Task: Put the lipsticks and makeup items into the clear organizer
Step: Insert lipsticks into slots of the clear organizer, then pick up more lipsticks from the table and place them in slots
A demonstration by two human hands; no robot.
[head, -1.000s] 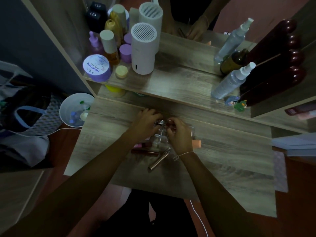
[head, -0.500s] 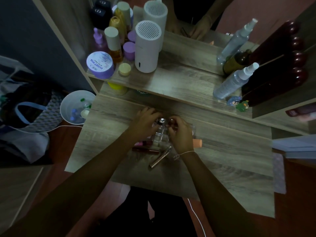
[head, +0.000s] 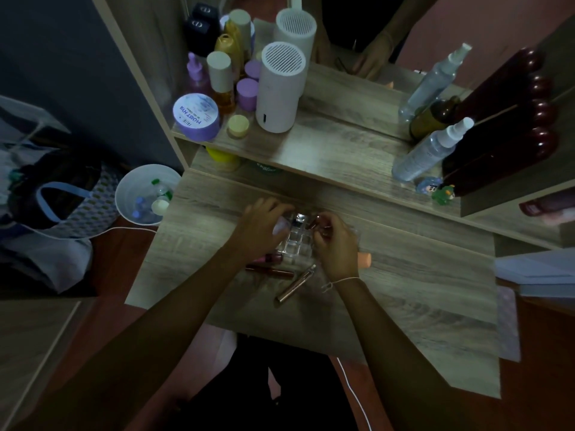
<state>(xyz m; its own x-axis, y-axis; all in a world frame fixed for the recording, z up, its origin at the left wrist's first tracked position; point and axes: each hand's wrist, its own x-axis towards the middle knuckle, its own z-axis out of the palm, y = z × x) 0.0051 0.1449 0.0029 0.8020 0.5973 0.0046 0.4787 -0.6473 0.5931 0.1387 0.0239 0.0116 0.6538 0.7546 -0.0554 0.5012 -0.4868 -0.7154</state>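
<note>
Right hand in the head view sits curled over the right side of the clear organizer, fingertips pinched on a dark red lipstick at the back cells; compared with half a second ago it has barely shifted, so I judge the insertion unfinished. Left hand steadies the organizer's left edge, fingers bent, and whether it holds anything I cannot tell. Three tubes lie on the desk just in front, not yet loaded.

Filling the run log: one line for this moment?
left hand: steadies organizer | right hand: inserting dark lipstick | gold tube: on table
</note>
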